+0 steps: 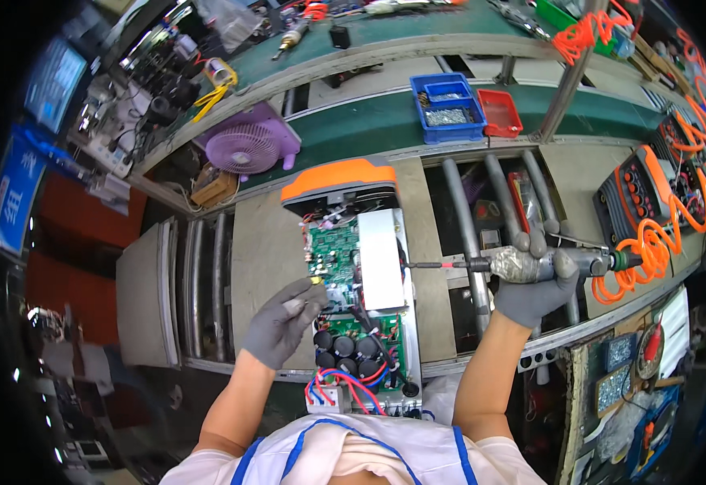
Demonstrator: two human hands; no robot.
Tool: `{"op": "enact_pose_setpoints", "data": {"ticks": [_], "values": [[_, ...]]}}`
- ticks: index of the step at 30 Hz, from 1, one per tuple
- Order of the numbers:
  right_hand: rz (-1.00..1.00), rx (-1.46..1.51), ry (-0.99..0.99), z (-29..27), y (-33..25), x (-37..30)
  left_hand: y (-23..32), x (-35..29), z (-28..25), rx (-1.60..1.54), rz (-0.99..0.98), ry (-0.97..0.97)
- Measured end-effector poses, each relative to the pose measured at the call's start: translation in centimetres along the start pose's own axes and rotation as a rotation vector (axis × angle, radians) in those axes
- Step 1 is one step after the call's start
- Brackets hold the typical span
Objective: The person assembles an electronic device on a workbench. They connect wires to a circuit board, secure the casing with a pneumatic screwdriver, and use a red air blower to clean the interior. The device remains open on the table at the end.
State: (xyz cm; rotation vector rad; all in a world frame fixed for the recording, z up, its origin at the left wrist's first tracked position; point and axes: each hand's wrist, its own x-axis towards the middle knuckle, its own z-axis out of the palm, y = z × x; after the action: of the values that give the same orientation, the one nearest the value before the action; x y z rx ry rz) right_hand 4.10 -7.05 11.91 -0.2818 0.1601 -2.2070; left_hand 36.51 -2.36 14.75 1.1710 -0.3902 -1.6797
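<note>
My right hand (pixel 535 295), in a grey glove, is wrapped around a pneumatic screwdriver (pixel 514 263) held level, its long bit pointing left at the side of the opened device. My left hand (pixel 284 323), also gloved, is at the left edge of the green circuit board (pixel 333 252) with thumb and fingertips pinched together; whatever may be between them is too small to make out. Beside the board lies a pale metal cover (pixel 382 259). The device has an orange-and-black front panel (pixel 339 179) at its far end. Black capacitors (pixel 346 353) and red and blue cables (pixel 361 386) fill its near end.
Metal rollers (pixel 464 234) flank the work plate. Beyond are a purple fan (pixel 248 149), a blue bin of screws (pixel 448 117) and a red bin (pixel 499 113). Another orange-and-black device (pixel 637 194) stands right, near the coiled orange air hose (pixel 652 250). A metal post (pixel 571 77) rises behind.
</note>
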Motion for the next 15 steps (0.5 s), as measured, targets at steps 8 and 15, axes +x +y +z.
{"op": "enact_pose_setpoints", "data": {"ticks": [8, 15], "values": [[0.079, -0.083, -0.244, 9.2, 1.2, -6.0, -1.2, -1.8, 0.2, -0.002, -0.007, -0.353], [0.117, -0.182, -0.526, 14.1, 1.6, -8.9, -0.6, -4.3, 0.8, 0.022, 0.106, -0.294]]}}
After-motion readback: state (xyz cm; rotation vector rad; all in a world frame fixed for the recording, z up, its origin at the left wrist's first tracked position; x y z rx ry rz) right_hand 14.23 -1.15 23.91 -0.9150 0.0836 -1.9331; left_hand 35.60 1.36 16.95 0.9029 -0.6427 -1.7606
